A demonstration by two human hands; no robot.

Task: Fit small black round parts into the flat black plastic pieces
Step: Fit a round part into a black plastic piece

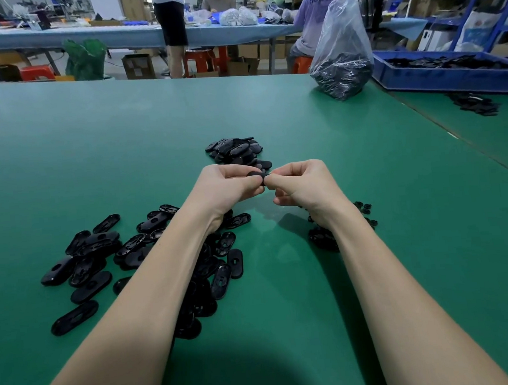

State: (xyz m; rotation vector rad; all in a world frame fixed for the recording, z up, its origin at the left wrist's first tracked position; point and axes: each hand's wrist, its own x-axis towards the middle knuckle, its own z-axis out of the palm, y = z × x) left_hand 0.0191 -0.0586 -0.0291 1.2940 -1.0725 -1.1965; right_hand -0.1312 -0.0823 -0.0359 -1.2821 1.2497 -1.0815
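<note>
Above the green surface (pixel 58 142), the left hand (pixel 227 186) and right hand (pixel 302 185) pinch one flat black piece (pixel 257 175) between them, with loose black pieces (pixel 135 255) piled below the left forearm.

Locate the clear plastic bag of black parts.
In the head view, the clear plastic bag stands far right on the green table, just left of the blue bin.

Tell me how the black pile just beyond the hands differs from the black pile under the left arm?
The far pile is compact and heaped close; the near pile is spread wide, with pieces lying singly at its edges. The far pile sits beyond both hands and shows in full; the near pile is partly hidden by the left forearm. Both hold flat black oval pieces and rest on the green table.
</note>
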